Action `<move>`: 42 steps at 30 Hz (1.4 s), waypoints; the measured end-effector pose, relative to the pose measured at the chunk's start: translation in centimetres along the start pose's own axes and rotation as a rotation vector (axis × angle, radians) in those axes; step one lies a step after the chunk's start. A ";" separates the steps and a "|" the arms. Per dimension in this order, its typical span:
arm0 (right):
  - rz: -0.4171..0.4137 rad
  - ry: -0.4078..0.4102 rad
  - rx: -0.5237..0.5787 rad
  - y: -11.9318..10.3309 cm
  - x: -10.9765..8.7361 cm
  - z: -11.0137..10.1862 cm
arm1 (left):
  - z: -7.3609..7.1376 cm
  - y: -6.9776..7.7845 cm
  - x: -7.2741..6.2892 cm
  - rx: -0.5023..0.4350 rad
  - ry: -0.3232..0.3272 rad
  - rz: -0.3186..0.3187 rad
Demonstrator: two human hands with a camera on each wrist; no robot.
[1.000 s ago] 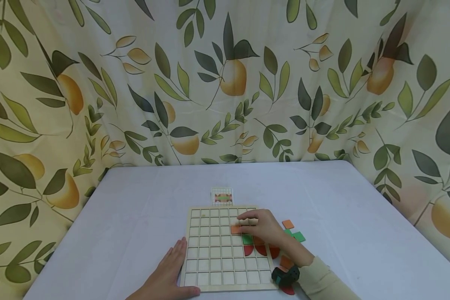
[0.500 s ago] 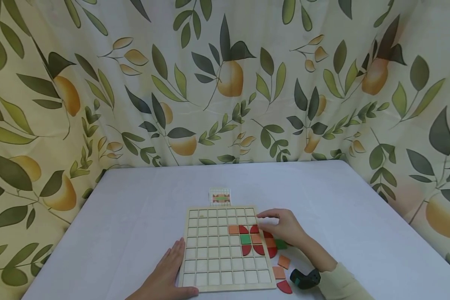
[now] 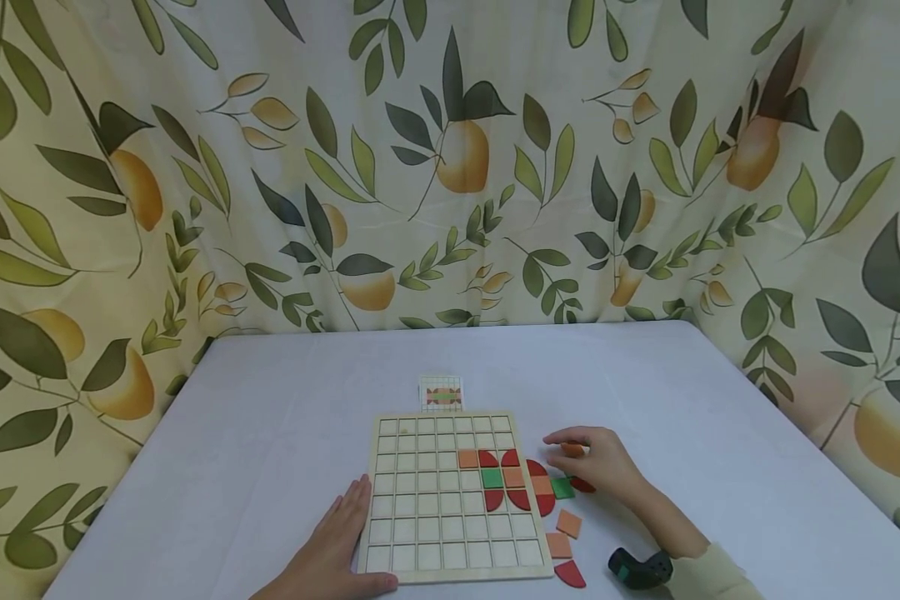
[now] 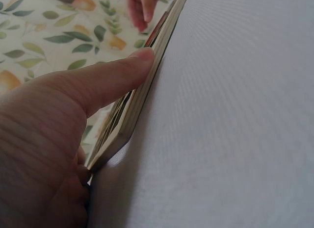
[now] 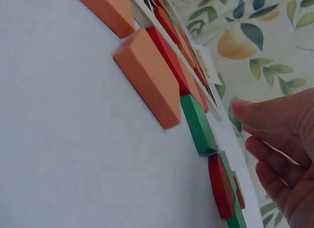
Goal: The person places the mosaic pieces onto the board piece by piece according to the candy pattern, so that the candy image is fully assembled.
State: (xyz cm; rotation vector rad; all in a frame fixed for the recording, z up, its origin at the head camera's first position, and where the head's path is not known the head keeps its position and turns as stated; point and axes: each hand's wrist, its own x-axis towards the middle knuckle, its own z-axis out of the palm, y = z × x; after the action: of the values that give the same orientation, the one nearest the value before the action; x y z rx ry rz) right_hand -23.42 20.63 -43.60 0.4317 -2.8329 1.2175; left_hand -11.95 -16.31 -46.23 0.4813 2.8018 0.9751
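My left hand point(image 3: 330, 542) rests along the left side of a wooden grid board point(image 3: 427, 529), its thumb point(image 4: 110, 81) on the near edge. Orange, green and red tiles fill several cells at the board's right; an orange square point(image 3: 468, 459) is leftmost, with a green square point(image 3: 491, 477) lower right of it. Right of the board, my right hand point(image 3: 600, 462) hovers over loose tiles, thumb and fingers apart and nothing between them. An orange tile point(image 3: 572, 449) shows beside its fingers. A red rounded tile point(image 5: 221, 186) lies below it, partly hidden in the head view.
Beyond the board's far edge lies a small pattern card point(image 3: 442, 392). Loose orange squares point(image 3: 568, 523) and a red quarter-circle point(image 3: 570, 573) lie by the board's right side. A black device point(image 3: 640, 569) sits on my right wrist. A leaf-patterned curtain point(image 3: 420, 250) hangs behind the table.
My right hand has moved from over the board rightward to the loose tiles, uncovering red tiles in the grid. My left hand stays at the board's left edge.
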 end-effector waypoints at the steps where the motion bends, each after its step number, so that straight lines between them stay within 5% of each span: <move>1: 0.004 0.005 -0.001 0.2 -0.1 -0.2 | 0.0 0.0 0.0 -0.001 0.000 0.002; 20: 0.093 -0.011 -0.033 2.3 -2.5 -3.6 | 0.0 -0.1 -0.1 0.020 0.005 0.014; 42: -0.119 -0.263 0.021 4.9 -2.0 -5.0 | 0.0 -0.1 0.0 0.022 0.007 0.007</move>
State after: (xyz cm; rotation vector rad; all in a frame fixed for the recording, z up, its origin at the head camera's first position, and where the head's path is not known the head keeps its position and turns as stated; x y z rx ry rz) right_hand -23.21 27.91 -43.88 0.8044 -2.9548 1.2533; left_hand -11.99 -16.37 -46.33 0.4911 2.8220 0.9500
